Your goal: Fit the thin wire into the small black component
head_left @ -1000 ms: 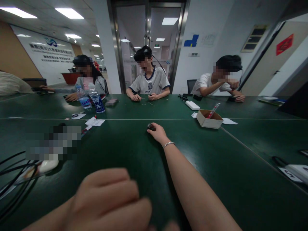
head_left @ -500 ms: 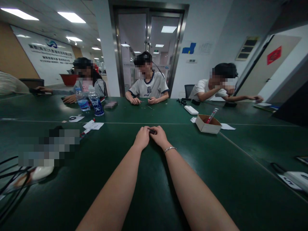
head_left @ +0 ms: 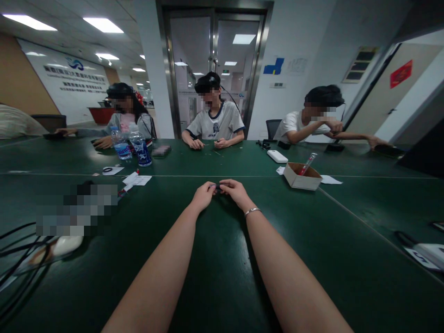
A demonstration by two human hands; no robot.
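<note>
Between my two hands is a small dark object [head_left: 218, 187], partly covered by fingers; its kind cannot be made out. My left hand [head_left: 203, 196] pinches its left end with thumb and fingertips. At its right end the fingers of my right hand [head_left: 236, 193] are closed on it, and a silvery bracelet [head_left: 252, 211] circles that wrist. Both hands are low over the green table [head_left: 222, 259], close to the pale seam across it.
An open cardboard box [head_left: 302, 180] holding a clear tube [head_left: 308, 163] stands right of my hands, near a white power bank-like block [head_left: 277, 156]. Left are water bottles [head_left: 140, 145], paper scraps [head_left: 138, 179] and black cables [head_left: 21, 263]. Several people sit opposite.
My hands have drawn slightly apart, showing more of the dark object between them. At the right, a person's outstretched hand now reaches a dark flat thing.
</note>
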